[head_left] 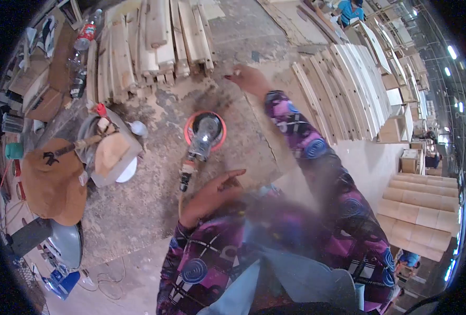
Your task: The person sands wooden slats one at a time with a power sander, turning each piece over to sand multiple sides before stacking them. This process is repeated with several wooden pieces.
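Note:
My left hand [214,198] is over the near part of the worktable [138,220], its index finger stretched out to the right and nothing seen in it. Just beyond it lies a round sander [205,134] with an orange-red rim, its hose running back toward my left wrist. My right hand [247,80] reaches forward over the table, between two groups of wooden slats. Its fingers are apart and it holds nothing that I can see. The stacked wooden slats [159,39] lie to its left, their near ends close to the fingertips.
Drilled boards [343,89] stand in a row at the right. At the left are a brown cap [54,181], a box with a wooden piece [112,155] and a plastic bottle [87,32]. Curved panels [419,210] lie at lower right. Other people work farther off.

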{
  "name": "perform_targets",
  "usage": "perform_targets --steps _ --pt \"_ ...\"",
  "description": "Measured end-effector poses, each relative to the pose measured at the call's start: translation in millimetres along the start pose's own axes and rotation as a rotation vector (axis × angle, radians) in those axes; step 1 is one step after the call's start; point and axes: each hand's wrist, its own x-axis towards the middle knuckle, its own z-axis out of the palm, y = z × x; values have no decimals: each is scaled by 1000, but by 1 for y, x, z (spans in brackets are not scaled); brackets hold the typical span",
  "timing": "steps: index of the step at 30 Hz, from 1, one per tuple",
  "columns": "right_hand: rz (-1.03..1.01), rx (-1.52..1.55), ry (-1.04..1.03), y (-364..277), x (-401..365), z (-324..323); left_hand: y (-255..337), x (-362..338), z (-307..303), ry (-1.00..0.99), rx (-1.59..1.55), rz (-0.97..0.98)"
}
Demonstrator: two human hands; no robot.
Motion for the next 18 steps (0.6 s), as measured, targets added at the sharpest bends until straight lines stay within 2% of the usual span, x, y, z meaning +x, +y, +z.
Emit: perform_targets --steps 2,3,5,6,8,10,12,14,16,17,18 --pt "-323 -369 419 16 45 42 12 -12 -3 24 -68 -14" --pt "-340 -367 437 6 56 41 10 -17 -6 30 -82 -41" --pt "174 -61 80 -20 69 40 14 -28 -12 33 -35 9" --pt "158 -60 85 -6 85 50 15 -33 -15 31 -6 45" --pt "360 398 25 47 119 71 8 -40 -23 -11 -68 15" --pt "358 387 2 19 103 57 8 -47 -24 39 -231 47" --pt "512 658 0 -18 84 41 17 -45 -28 35 -264 3" --pt "521 611 -6 -8 87 38 28 -42 -29 43 -313 -4" --pt "546 826 50 -2 83 32 32 -38 -33 36 -279 -18" --pt "592 829 -57 13 89 28 35 -36 -33 32 -245 -26" --pt "597 832 -55 12 91 27 38 -34 -33 29 -245 -32"
